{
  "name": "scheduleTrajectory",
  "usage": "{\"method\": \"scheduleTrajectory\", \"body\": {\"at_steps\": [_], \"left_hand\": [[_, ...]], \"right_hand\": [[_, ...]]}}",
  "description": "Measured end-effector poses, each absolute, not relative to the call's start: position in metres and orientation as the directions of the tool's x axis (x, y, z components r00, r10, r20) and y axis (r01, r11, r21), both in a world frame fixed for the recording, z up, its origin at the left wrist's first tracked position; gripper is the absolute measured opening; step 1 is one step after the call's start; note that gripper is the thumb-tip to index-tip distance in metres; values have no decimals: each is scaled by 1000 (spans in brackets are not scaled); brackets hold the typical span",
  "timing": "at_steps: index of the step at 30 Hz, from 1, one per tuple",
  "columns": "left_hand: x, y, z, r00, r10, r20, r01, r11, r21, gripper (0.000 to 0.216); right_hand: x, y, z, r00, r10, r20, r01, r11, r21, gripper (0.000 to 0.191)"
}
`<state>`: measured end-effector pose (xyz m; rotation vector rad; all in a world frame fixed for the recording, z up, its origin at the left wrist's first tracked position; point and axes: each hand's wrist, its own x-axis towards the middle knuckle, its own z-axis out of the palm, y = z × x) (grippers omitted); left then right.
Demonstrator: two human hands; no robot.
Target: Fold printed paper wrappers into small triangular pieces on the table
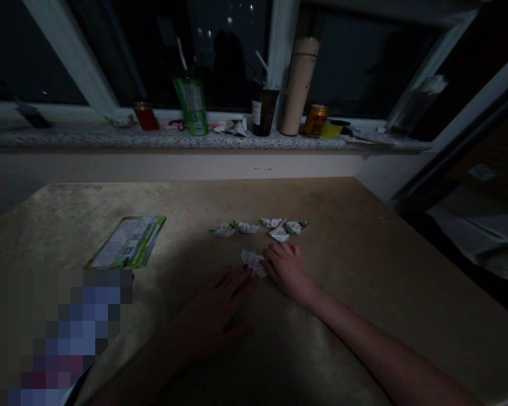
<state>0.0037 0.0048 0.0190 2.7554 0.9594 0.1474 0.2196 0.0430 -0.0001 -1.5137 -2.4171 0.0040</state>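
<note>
A small piece of printed paper (253, 260), white with red and dark print, lies on the table between my hands. My left hand (222, 307) is in shadow, its fingers stretched out and apart, with the fingertips resting at the paper's near left edge. From the right, my right hand (288, 272) has bent fingers closed at the paper's right edge, which they partly hide. Just beyond lie several small folded paper pieces in green, white and orange: a left pair (246, 227) and a right cluster (280, 232).
A flat green and white printed packet (127, 242) lies at the table's left, beside a blurred-out area. On the windowsill (232, 142) stand a green cup (193, 107), a dark cup (263, 113), a tall tan flask (298, 90), a gold can (315, 120) and a red jar (146, 117).
</note>
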Motion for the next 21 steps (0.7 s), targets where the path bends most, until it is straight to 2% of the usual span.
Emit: {"method": "scheduleTrajectory", "body": {"at_steps": [14,21], "left_hand": [[7,3,20,782,623,13,605,-763,227,69],[9,3,17,803,597,10,576,-779,248,75]], "right_hand": [[219,44,-2,-399,882,249,887,441,-140,12],[218,45,-3,-404,883,240,892,438,-110,11]]}}
